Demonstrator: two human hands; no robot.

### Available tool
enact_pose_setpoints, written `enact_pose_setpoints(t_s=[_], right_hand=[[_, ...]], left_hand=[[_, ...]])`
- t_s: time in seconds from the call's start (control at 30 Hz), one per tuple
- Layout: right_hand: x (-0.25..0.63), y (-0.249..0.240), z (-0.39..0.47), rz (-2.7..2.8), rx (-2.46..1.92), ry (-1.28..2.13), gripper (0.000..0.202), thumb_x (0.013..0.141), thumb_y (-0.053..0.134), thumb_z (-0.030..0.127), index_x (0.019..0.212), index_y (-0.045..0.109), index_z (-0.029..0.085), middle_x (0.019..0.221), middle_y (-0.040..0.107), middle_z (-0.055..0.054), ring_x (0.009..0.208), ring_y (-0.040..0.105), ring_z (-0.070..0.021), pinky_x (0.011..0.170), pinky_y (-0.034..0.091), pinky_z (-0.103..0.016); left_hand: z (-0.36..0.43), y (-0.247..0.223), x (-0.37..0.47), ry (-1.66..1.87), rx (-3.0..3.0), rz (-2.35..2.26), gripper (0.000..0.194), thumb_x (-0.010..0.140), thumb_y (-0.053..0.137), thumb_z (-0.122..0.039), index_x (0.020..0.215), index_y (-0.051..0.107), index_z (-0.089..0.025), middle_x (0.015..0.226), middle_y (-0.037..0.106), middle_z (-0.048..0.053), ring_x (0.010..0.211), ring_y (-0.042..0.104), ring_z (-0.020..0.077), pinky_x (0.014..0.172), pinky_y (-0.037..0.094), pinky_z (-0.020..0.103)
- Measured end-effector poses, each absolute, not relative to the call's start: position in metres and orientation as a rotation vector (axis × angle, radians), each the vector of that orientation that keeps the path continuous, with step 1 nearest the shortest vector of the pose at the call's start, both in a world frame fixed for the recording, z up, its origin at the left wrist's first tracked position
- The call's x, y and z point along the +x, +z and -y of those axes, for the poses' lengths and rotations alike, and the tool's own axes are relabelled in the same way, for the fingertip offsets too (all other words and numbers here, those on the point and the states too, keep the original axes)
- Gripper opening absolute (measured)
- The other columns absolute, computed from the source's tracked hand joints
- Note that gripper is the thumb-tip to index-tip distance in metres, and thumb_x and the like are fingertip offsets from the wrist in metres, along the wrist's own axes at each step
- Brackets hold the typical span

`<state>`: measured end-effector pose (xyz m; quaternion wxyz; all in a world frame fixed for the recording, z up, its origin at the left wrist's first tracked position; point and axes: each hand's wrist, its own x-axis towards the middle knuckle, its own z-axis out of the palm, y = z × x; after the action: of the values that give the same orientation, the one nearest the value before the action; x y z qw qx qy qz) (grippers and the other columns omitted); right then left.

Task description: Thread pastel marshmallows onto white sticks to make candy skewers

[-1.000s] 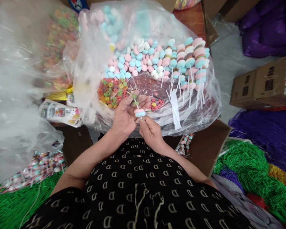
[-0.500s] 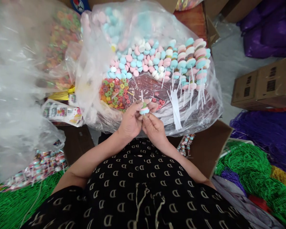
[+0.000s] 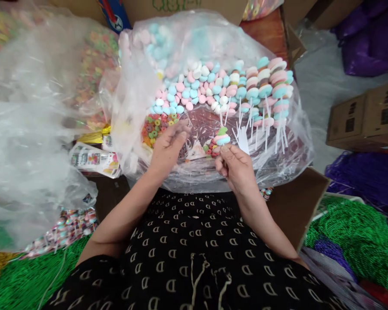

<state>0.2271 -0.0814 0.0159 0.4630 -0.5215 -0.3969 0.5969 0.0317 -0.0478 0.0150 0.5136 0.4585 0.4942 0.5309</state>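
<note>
My right hand pinches the lower end of a candy skewer; a white stick pokes up above its green ring and its pink, white and blue pieces. Over the pile of fruit-coloured ring candies is my left hand, fingers apart and holding nothing that I can see. Part of that pile is hidden beneath the hand. A few reddish rings lie just left of the skewer. Loose white sticks lie right of it, partly behind my right hand.
Pink, blue and white round candies are heaped on a clear plastic sheet. Loaded candy skewers lie at the right. A big plastic bag bulges at left. An open cardboard box stands low on the right.
My hands, together on the skewer before, have separated. My left hand let go and moved left to the ring candies; my right hand carried the skewer right. The whole view shifted slightly.
</note>
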Motion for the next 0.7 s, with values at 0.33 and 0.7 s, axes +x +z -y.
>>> enact_pose_setpoints(t_s=[0.33,0.7], right_hand=[[0.208,-0.009,0.075,0.939,-1.26,1.469,0.047,0.09,0.072,0.069,0.089,0.067,0.022,0.053,0.054,0.009,0.04,0.036,-0.007,0.039,0.025,-0.022],[0.211,-0.016,0.075,0.92,-1.188,1.497,0.045,0.093,0.07,0.067,0.091,0.067,0.022,0.054,0.054,0.01,0.041,0.036,-0.007,0.04,0.029,-0.022]], left_hand=[[-0.063,0.004,0.018,0.567,2.113,-1.699,0.025,0.091,0.05,-0.009,0.088,0.073,-0.019,0.115,0.069,0.021,0.126,0.056,0.0424,0.118,0.035,0.061],[-0.077,-0.004,0.008,0.655,2.154,-1.686,0.012,0.086,0.059,-0.017,0.091,0.068,-0.023,0.105,0.071,0.015,0.11,0.06,0.036,0.106,0.043,0.053]])
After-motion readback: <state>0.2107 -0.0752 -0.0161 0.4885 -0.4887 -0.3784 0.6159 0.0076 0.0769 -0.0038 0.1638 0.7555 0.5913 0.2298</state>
